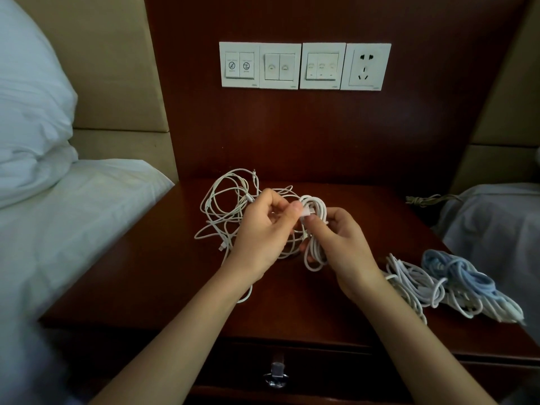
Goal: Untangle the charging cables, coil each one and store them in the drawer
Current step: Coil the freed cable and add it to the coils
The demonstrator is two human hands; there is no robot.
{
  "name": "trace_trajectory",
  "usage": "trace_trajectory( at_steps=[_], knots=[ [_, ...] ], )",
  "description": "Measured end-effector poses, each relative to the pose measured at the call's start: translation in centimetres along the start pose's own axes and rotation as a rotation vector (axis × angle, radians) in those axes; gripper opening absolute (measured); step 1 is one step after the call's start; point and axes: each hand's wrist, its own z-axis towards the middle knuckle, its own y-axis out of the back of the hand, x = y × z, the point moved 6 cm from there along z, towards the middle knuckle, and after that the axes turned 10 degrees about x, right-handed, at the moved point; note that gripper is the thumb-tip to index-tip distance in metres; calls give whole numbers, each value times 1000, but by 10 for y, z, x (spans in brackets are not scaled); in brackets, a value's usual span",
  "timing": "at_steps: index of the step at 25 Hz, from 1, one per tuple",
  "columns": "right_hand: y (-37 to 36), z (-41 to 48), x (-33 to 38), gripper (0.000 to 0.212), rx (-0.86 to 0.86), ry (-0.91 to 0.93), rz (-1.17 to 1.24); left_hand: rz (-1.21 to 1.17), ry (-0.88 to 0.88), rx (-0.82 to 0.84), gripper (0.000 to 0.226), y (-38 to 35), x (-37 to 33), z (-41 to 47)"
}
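Two hands meet above worktop (163, 273) | right hand (343, 247) grips white coil (315, 255) | left hand (263, 229) pinches its plug (306, 212) | tangle (225, 206) just beyond left hand, on worktop | coiled cables (415, 283) and blue cable (455, 273) lie right of right hand, apart from it | drawer (321, 372) below wrists, closed

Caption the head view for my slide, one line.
Left hand and right hand hold a white coil over the nightstand; tangled cables behind, coiled cables at right, drawer closed.
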Motion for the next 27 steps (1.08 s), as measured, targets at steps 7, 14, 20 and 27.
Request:
trace_trajectory(
  at_steps=[7, 14, 20, 27],
  knots=[
    [-9, -4, 7, 12, 19, 110, -177, 308, -74, -24, 19, -2, -12, -4],
    [-18, -9, 15, 14, 77, 235, -267, 309, -79, -1, 21, 5, -11, 0],
    [-17, -6, 6, 10, 32, 143, -143, 427, -60, 30, 27, 3, -12, 6],
    [-18, -5, -3, 12, 30, 11, 73, 414, 39, 113, 24, 5, -5, 11]
  ],
)
